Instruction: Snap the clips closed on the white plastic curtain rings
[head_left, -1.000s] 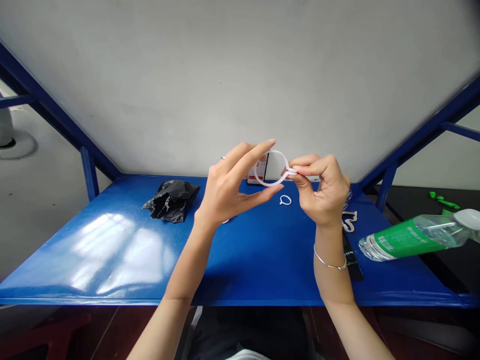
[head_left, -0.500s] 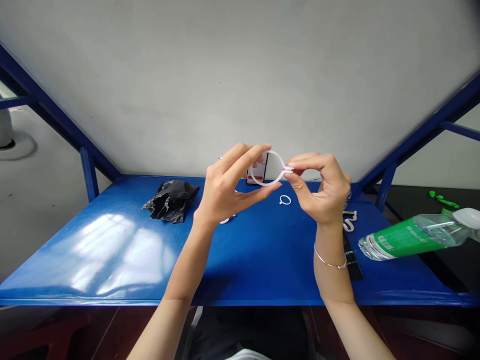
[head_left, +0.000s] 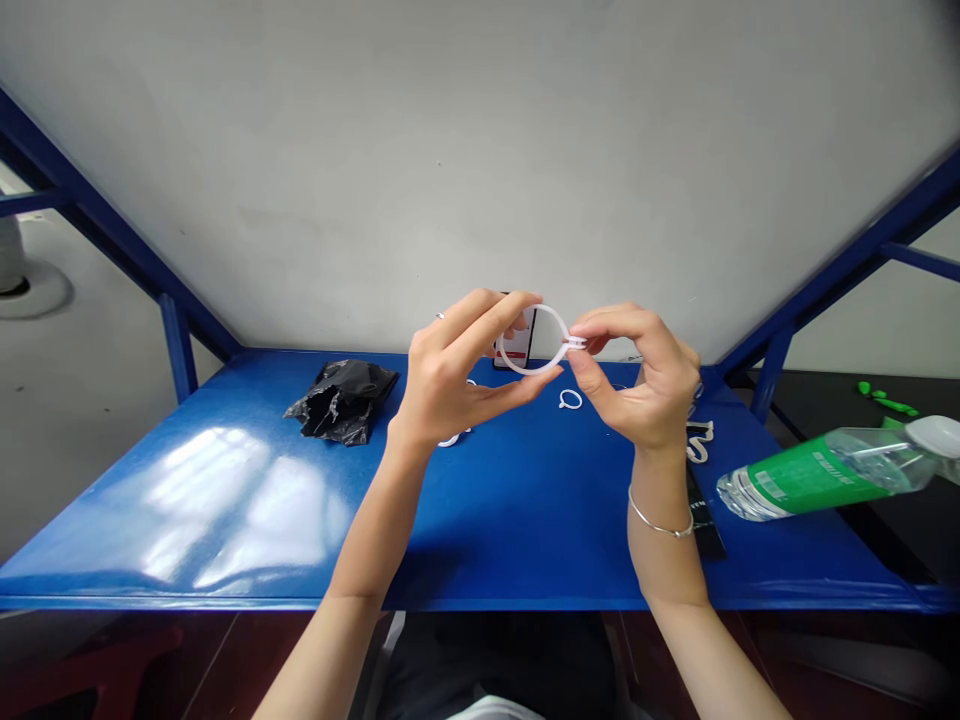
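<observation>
A white plastic ring clip (head_left: 574,342), round with a pair of small tabs at its right side, is held up above the table. My left hand (head_left: 444,378) grips its left part, fingers over the top and thumb beneath. At the tabs, the index finger and thumb of my right hand (head_left: 646,378) close from above and below. A thin gap shows between the two tabs. On the table behind lies a smaller white ring (head_left: 571,400) with a little knob. More white pieces (head_left: 450,440) are partly hidden behind my left hand.
A phone (head_left: 516,350) leans upright against the wall behind the ring. On the blue table (head_left: 510,530) a crumpled black plastic bag (head_left: 346,400) lies left. A green-labelled water bottle (head_left: 825,475), a dark flat packet (head_left: 706,525) and a white curved piece (head_left: 699,445) are at right.
The ring has shifted very slightly left and down in my hands. My right fingertips have moved a little left along the tabs.
</observation>
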